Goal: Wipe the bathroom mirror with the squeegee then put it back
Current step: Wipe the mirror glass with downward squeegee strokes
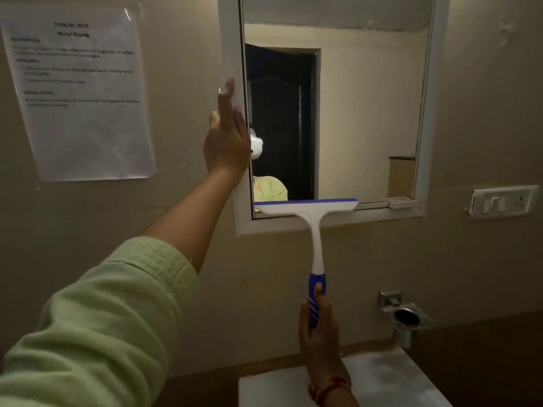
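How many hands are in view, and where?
2. The left hand lies flat on the mirror frame, left side; the right hand holds the squeegee by its blue grip, below the mirror.

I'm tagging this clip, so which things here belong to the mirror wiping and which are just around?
Job: squeegee, right hand gripping it, mirror, left hand flat on its frame.
Just there: wall notice, switch plate, metal holder.

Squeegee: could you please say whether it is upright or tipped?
Upright: the squeegee blade lies level at the mirror bottom, handle down in the right hand.
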Available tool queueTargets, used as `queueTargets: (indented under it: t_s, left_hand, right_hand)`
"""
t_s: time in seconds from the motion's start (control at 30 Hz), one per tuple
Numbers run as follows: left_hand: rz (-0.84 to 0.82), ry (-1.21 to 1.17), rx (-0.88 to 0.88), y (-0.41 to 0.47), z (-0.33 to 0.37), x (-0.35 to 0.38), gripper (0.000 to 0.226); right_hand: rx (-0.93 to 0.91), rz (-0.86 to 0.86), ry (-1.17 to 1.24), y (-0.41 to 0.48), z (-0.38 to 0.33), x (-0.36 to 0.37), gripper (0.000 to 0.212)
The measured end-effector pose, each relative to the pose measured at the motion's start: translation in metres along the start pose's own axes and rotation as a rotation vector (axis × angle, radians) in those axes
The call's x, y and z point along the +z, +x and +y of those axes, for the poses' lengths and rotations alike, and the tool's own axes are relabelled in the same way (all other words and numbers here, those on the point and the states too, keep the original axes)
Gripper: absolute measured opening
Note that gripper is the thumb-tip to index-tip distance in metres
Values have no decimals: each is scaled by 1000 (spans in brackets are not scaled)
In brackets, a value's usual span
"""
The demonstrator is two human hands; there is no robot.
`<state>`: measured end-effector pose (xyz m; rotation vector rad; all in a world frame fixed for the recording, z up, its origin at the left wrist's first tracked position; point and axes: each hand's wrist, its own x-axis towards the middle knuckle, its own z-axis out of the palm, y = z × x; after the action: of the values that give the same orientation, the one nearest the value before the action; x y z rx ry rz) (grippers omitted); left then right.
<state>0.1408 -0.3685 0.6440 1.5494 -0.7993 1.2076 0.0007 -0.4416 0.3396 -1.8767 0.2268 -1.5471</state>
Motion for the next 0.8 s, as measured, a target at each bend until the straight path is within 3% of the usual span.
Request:
queueTargets:
  t_s: [0.1, 0.3, 0.57, 0.8]
  left_hand:
    - [-4, 5, -10, 0, 2, -1, 43]
    - [7, 6, -5, -1, 2, -1, 43]
    - [-7, -2, 5, 0, 0, 0, 43]
    - [-16, -11, 7, 1, -4, 2, 43]
  right_hand:
    - [8, 5, 5, 6, -7, 0, 67]
    - [-86, 82, 25, 57, -27, -7, 55]
    - [35, -20, 18, -10, 4, -4, 77]
    - [-39, 55, 5, 29, -11, -7, 56]
